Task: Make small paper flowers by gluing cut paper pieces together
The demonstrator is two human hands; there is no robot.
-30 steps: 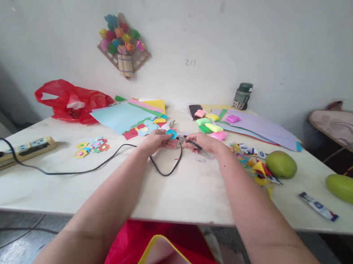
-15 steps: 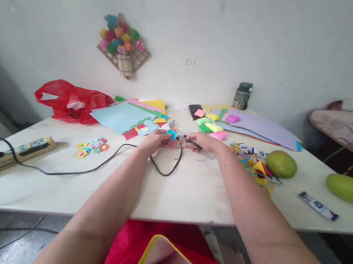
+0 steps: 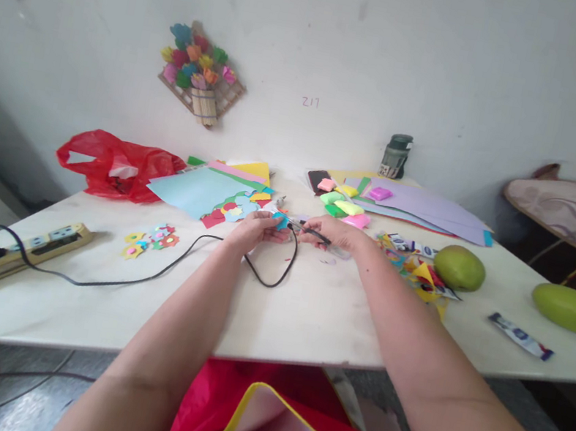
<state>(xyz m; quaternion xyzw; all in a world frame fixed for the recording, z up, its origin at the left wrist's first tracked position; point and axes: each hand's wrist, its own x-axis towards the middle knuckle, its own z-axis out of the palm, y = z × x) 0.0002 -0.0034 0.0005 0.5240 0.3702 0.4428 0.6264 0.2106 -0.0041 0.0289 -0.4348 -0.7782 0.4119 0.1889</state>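
Near the middle of the white table, my left hand (image 3: 262, 229) pinches a small blue paper piece (image 3: 280, 221) between thumb and fingers. My right hand (image 3: 330, 232) is closed on a dark-handled tool (image 3: 316, 235) whose thin tip points at the blue piece; its exact kind is hard to make out. A black cable (image 3: 275, 286) loops on the table below both hands. Cut paper shapes (image 3: 233, 207) lie just beyond my left hand. Small paper flowers (image 3: 150, 241) rest further left.
A power strip (image 3: 45, 247) and red plastic bag (image 3: 123, 166) are at left. Colored sheets (image 3: 428, 207), clay packets (image 3: 348, 207) and a bottle (image 3: 396, 156) stand or lie at the back right. Wrappers (image 3: 425, 275), two green fruits (image 3: 458, 268) and a tube (image 3: 520, 336) are at right.
The blue paper piece has turned slightly in my left hand. My right hand and the tool have shifted very little.
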